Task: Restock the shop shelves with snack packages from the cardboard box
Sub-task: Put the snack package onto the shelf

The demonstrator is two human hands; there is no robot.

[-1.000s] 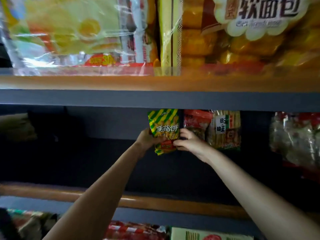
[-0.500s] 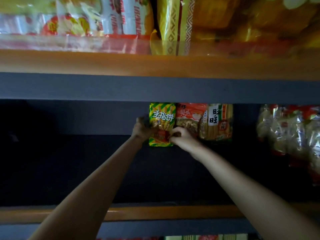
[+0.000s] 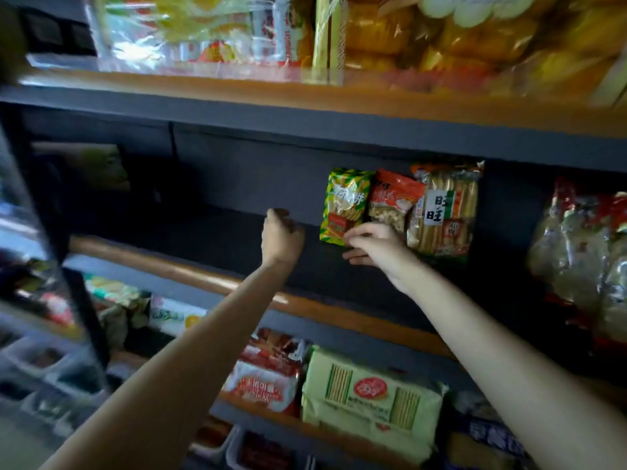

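Both hands reach into the dark middle shelf [image 3: 210,262]: the left hand [image 3: 281,237] hangs loosely curled and empty, apart from the packages, while the right hand [image 3: 375,245] has its fingertips [image 3: 353,234] spread against the lower corner of the green-and-yellow striped snack pack [image 3: 346,205], touching rather than clearly pinching it; whether the thumb closes behind the pack cannot be told. That pack stands upright at the back of the shelf, just beside a red snack bag [image 3: 393,201], which overlaps a clear pack of rice crackers [image 3: 444,212] to its right. Further right sits a cluster of silvery wrapped bags [image 3: 583,252]; above, the upper shelf [image 3: 305,93] carries bread and cake packs, and below lie a pale green biscuit pack [image 3: 369,391] and a red-and-white bag [image 3: 268,378]. The cardboard box is out of sight. Judging from this, the pack is being squared up: a light nudge at its base should set it flush with its neighbour, label outward, without tipping the row, and the free hand could steady the top edge if it leans.
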